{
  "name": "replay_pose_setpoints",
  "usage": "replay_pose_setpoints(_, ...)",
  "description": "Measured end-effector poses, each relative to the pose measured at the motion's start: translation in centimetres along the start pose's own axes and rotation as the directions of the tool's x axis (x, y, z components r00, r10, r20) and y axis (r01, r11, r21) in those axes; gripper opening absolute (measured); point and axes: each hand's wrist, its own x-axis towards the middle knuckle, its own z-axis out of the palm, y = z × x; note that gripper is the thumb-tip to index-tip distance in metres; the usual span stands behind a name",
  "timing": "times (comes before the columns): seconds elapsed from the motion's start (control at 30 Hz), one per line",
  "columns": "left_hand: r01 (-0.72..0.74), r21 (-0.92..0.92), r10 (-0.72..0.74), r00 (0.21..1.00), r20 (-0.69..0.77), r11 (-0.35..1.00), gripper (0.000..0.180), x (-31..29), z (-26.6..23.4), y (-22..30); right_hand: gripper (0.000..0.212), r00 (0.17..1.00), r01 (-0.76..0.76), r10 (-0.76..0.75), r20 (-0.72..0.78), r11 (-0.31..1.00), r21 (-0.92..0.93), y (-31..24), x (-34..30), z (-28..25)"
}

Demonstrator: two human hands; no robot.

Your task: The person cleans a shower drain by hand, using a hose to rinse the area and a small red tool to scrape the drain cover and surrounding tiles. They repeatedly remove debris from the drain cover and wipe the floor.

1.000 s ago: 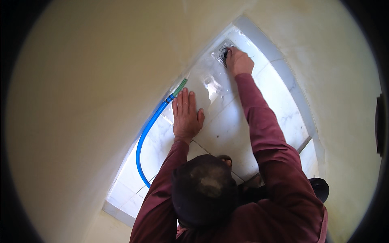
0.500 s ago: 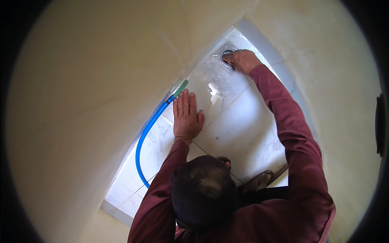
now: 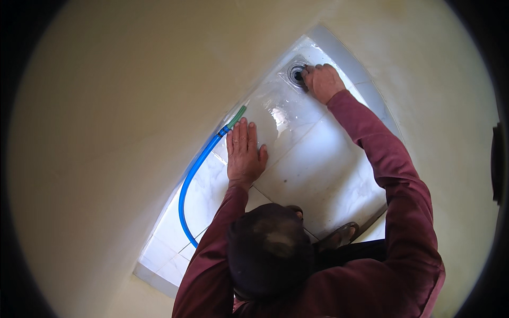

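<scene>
At the floor drain [image 3: 294, 78], the right hand [image 3: 323, 83], curled, its grip unclear, has shifted rimward, exposing the dark opening; the left hand [image 3: 245, 155] lies flat, fingers extended.

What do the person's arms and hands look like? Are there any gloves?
The left sleeve and right sleeve are long and maroon, reaching down about to the wrists. The cloth looks plain, with creases on the right one. The left hand and right hand are bare: no gloves.
</scene>
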Motion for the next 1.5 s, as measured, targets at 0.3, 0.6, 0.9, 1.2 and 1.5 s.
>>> replay_pose_setpoints(0.3, -0.037, 0.019, 0.038, 0.999, -0.016, 0.999, 0.075, 0.2, -0.1, 0.4, 0.024, 0.649, -0.358, 0.725, -0.229, 0.557, 0.749, -1.2, 0.4, 3.7)
replay_pose_setpoints(0.6, -0.037, 0.076, 0.037, 0.999, -0.006, 0.996, 0.075, -0.4, -0.2, 0.2, 0.016, 0.862, -0.180, 0.494, -0.117, 0.513, 0.839, -5.4, 0.6, 1.9)
replay_pose_setpoints(0.9, -0.047, 0.052, 0.048, 0.998, -0.034, 0.998, 0.075, 0.0, 0.1, 0.1, 0.019, 0.553, -0.273, 0.833, 0.011, 0.169, 0.947, -4.3, 1.1, 1.8)
replay_pose_setpoints(1.2, -0.077, 0.057, 0.079, 0.996, -0.047, 0.995, 0.078, -0.1, 0.1, 0.0, 0.022, 0.487, -0.289, 0.868, 0.098, 0.054, 0.956, -5.0, 2.8, 2.1)
replay_pose_setpoints(1.5, -0.090, 0.078, 0.093, 0.995, -0.032, 0.993, 0.075, 0.0, 0.2, 0.2, 0.019, 0.464, -0.466, 0.875, 0.138, 0.108, 0.878, -7.1, 4.3, 0.3)
